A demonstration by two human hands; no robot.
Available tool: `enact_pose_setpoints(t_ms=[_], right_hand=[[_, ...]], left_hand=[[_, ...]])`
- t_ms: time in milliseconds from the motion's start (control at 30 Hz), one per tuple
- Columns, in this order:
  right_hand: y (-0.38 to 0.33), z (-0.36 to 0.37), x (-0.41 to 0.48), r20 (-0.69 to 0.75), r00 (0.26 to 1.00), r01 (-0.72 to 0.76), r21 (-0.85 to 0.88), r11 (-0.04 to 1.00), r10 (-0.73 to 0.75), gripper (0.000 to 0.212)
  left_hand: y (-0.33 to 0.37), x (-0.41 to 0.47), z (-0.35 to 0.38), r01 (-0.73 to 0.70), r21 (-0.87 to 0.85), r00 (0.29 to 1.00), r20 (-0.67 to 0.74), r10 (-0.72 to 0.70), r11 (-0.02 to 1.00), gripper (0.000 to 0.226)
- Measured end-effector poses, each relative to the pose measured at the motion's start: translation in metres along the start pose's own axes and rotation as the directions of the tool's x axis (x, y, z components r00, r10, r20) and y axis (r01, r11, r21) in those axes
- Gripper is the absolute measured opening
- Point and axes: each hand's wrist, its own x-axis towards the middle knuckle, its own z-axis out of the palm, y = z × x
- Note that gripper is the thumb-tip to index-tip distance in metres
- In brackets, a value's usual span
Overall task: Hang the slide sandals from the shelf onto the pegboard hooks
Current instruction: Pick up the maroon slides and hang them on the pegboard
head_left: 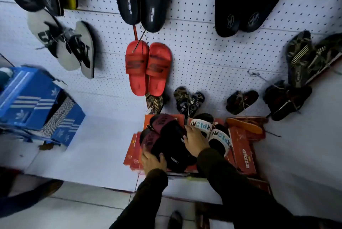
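- Maroon-and-black slide sandals [170,147]: on red shoe boxes [244,147] on the white shelf [92,154], below the pegboard [203,53].
- Left hand [152,162]: grasping the sandals' near heel.
- Right hand [196,141]: fingers curled over their right side, beside white-strap slides [216,134].

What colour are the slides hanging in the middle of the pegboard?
Red slides, black logo on straps; head view.

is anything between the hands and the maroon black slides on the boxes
Nothing visible. The left hand and right hand already rest on the maroon and black slides, stacked on the red boxes beside the white-strap slides.
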Motion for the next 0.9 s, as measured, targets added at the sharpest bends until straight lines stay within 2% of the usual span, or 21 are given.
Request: enact_pose_setpoints(t_ms=[67,133,200,367,467,600,733,833,900], right_hand=[[0.0,0.004,0.01,0.069,0.997,-0.036,-0.011,0.999,0.037,0.054],[0.001,0.009,0.018,0.121,0.989,-0.081,-0.053,0.995,0.087,0.053],[0.001,0.015,0.025,0.145,0.983,-0.102,-0.075,0.992,0.112,0.051],[0.002,0.02,0.041,0.133,0.977,-0.163,-0.022,0.986,0.165,0.043],[0.005,0.016,0.045,0.208,0.94,-0.299,0.126,0.946,0.269,0.053],[0.005,0.009,0.042,0.353,0.881,-0.414,0.253,0.874,0.315,0.072],[-0.001,0.014,0.025,0.372,0.862,-0.494,0.465,0.734,0.344,0.075],[-0.009,0.014,0.012,0.309,0.891,-0.454,0.63,0.63,0.333,0.059],[-0.017,0.007,0.005,0.232,0.914,-0.394,0.698,0.597,0.332,0.044]], left_hand=[[-0.001,0.003,0.01,0.239,-0.125,0.97,0.07,-0.232,0.963,0.076],[-0.003,0.007,0.02,0.424,-0.235,0.902,0.193,-0.386,0.875,0.065],[-0.004,0.012,0.026,0.531,-0.313,0.841,0.311,-0.443,0.788,0.055],[-0.009,0.021,0.029,0.631,-0.456,0.771,0.457,-0.444,0.627,0.045],[-0.025,0.021,0.014,0.63,-0.532,0.775,0.473,-0.419,0.566,0.042],[-0.042,0.022,-0.013,0.586,-0.542,0.808,0.449,-0.382,0.602,0.042],[-0.042,0.027,-0.037,0.486,-0.594,0.872,0.377,-0.312,0.641,0.047],[-0.029,0.033,-0.059,0.373,-0.61,0.924,0.31,-0.222,0.699,0.051],[-0.016,0.038,-0.074,0.281,-0.629,0.953,0.273,-0.133,0.725,0.053]])
